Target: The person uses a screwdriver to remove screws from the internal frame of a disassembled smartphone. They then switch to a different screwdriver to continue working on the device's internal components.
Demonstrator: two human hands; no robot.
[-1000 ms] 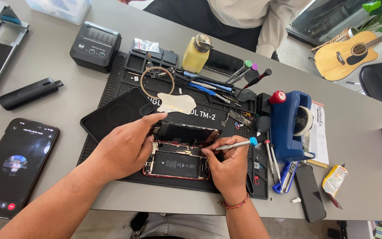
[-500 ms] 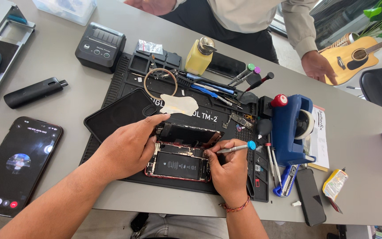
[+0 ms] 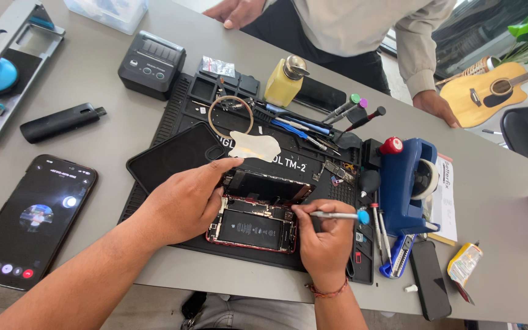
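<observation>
Grey desk (image 3: 123, 113) carries a black mat (image 3: 181, 116); my left hand (image 3: 181, 205) steadies the opened phone (image 3: 252, 229), right hand (image 3: 325, 241) grips a screwdriver (image 3: 337, 215); guitar (image 3: 484, 91) at two o'clock.

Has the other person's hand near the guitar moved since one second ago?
Yes. That hand was out of view before; now it rests on the grey table, left of the guitar.

My left hand (image 3: 181, 201) sits palm down at frame centre, fingers curled, forearm running in from lower left. My right hand (image 3: 324, 237) is right of it, fingers pinched, wrist at bottom centre.
</observation>
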